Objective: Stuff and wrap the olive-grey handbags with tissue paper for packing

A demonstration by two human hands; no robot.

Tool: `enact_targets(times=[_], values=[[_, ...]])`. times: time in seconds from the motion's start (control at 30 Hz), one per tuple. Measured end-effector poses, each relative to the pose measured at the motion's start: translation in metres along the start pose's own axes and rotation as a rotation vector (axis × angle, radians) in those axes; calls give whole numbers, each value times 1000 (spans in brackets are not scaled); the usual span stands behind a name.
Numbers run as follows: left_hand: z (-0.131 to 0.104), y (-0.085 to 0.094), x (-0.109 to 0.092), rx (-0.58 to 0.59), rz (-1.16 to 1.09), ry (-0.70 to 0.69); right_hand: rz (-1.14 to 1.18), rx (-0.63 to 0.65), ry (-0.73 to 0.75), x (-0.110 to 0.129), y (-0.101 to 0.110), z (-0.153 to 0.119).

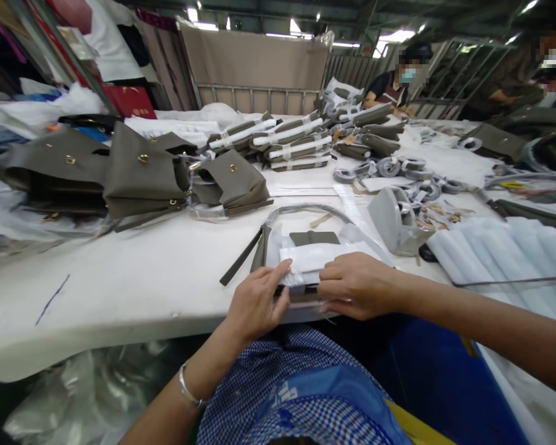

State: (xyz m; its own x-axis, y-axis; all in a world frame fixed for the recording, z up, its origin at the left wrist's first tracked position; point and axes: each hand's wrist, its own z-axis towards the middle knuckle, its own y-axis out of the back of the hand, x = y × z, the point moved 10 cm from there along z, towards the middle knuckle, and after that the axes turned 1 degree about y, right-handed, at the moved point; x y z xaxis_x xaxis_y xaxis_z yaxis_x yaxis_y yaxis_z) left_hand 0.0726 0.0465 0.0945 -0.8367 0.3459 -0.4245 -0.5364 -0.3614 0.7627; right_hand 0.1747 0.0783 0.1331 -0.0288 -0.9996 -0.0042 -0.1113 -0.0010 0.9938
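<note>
In front of me at the table's near edge lies a grey-olive handbag (314, 237), flat, with a strap in clear film arching behind it. A white wrapping sheet (323, 255) covers its near part. My left hand (262, 301) grips the bag's near left edge, index finger on the sheet and thumb lower down. On the other side, my right hand (352, 285) is closed, its fingers pressed together at the sheet's right end; the fingertips are partly hidden. A dark strap end (241, 256) sticks out to the left of the bag.
Olive bags (143, 170) stand at left. Wrapped bags (301, 142) are piled behind. Rolled straps (389, 167), a grey tape dispenser (391, 219) and white padded sheets (505, 250) lie at right. A co-worker (393, 83) stands across the table.
</note>
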Motion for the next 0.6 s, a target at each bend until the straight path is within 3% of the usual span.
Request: enact_targets(times=[0.23, 0.6], values=[[-4, -2, 3, -12, -44, 13, -137, 15, 68, 1, -7, 46], [-6, -2, 5, -19, -43, -32, -160, 134, 50, 4, 0, 62]])
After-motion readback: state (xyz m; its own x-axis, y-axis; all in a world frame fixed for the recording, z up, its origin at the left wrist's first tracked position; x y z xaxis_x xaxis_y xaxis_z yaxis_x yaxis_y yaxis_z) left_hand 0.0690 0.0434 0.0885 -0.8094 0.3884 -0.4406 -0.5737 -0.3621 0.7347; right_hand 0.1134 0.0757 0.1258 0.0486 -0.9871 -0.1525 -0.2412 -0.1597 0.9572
